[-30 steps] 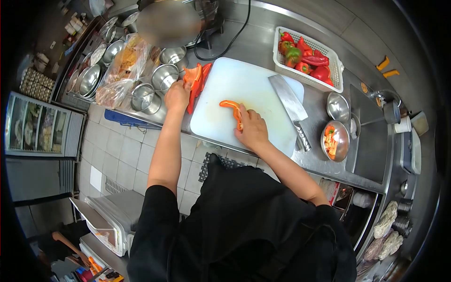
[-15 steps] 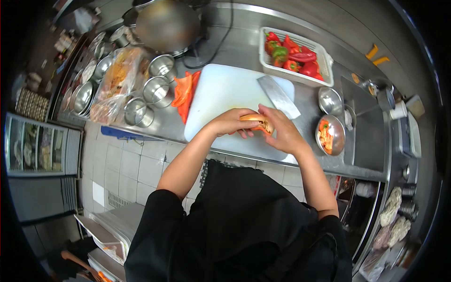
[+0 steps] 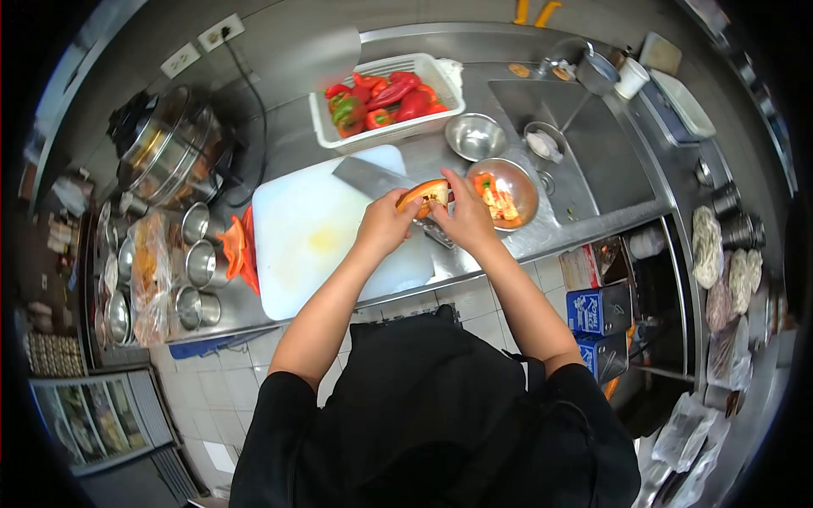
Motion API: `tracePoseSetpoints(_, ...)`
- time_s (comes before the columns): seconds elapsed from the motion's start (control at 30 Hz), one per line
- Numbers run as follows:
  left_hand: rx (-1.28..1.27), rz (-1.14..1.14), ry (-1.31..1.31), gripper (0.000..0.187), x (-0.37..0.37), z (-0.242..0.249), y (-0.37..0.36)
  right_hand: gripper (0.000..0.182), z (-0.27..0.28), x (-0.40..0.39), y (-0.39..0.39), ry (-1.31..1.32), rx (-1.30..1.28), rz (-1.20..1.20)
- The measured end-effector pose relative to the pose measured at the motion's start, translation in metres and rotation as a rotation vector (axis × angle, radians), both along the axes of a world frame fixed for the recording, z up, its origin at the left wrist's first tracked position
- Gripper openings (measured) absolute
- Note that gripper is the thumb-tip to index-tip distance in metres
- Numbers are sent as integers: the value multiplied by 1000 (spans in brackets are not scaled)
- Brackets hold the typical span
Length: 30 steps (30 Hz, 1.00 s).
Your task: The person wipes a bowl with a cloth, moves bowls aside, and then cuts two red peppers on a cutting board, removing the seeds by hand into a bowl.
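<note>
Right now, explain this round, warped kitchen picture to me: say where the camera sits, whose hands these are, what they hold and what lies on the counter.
The camera is worn on a person's head and looks down through a very wide lens, which bends the edges. The two bare arms belong to that person. The left hand and right hand together hold an orange pepper piece, cut side showing, above the right edge of a white cutting board. A cleaver lies on the board behind the hands. Beside the right hand stands a steel bowl with pepper scraps. Further back is a white basket of red and green peppers. Cut pepper pieces lie left of the board.
</note>
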<state>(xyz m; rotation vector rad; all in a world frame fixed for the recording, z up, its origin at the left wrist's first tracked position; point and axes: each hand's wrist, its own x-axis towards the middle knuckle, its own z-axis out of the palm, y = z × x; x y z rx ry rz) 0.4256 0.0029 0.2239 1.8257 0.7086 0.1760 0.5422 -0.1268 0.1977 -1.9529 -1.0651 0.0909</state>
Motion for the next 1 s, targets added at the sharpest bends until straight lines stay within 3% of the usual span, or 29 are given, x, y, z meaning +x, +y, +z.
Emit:
tracePoseSetpoints(0.2,407,-214,-95,34,46,-19,-27,44,-19,36,-25,-245,31,-200)
tracePoseSetpoints(0.37,428,-268,-78,36,69,-19,-53,20,-26,56,-41,-192,-19,-259)
tracePoseSetpoints(0.53,449,-210,-148,37,95,-38,-69,15,-49,75,-43,-239,17,-343)
tracePoseSetpoints(0.7,388,-126,-20,36,111,-31,-82,15,-58,94,-47,-243,-2,-365)
tracePoseSetpoints(0.8,409,-80,-64,38,115,-34,-81,17,-63,101,-46,-146,30,-353)
tracePoseSetpoints(0.87,316,-67,-51,39,120,-39,-72,17,-70,109,-43,-24,258,-322)
tracePoseSetpoints(1.0,200,-59,-22,38,120,-41,-55,20,-74,111,-49,279,198,-277)
